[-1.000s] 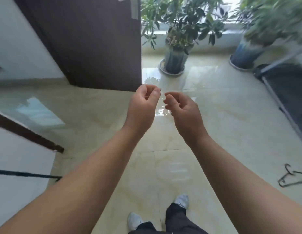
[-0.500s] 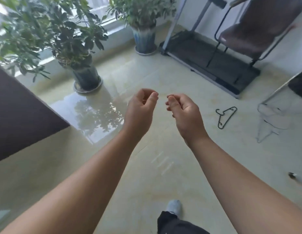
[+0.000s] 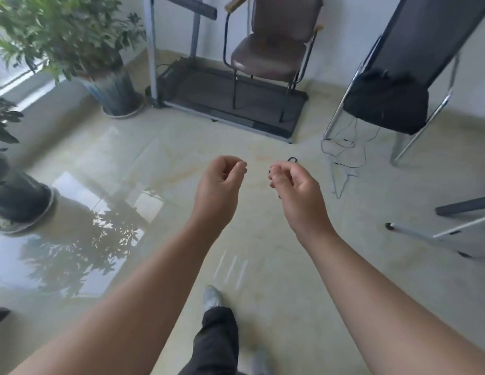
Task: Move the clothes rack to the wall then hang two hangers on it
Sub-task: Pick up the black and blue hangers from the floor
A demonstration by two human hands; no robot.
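A: Hanger [image 3: 291, 159], black wire; location?
B: On the floor [image 3: 263, 266] just beyond the right hand [image 3: 295, 190]; only its hook shows above the knuckles, the rest hidden behind that hand; whether there is contact I cannot tell.
A: Nearest items first.
B: Below the hands, one dark trouser leg [image 3: 217, 339] and a grey shoe [image 3: 212, 296]; both forearms bare, raised side by side.
A: Left hand [image 3: 218, 189]?
B: Fingers curled loosely inward, thumb near the fingertips, nothing held.
A: Right hand?
B: Fingers likewise half-curled, no object clearly between them.
A: Right of the right hand?
B: Grey metal tubes with a black foot cap [image 3: 436, 231], low on the floor; possibly the clothes rack, not certain.
A: Beyond the hands?
B: Thin wire hangers [image 3: 344, 155] under a black chair [image 3: 387, 104]; further off, a treadmill [image 3: 230, 104] carrying a brown chair [image 3: 273, 50].
A: Left of the left hand?
B: Two potted plants, one near [image 3: 19, 196], one far [image 3: 114, 90]; glossy tiles mirror their leaves.
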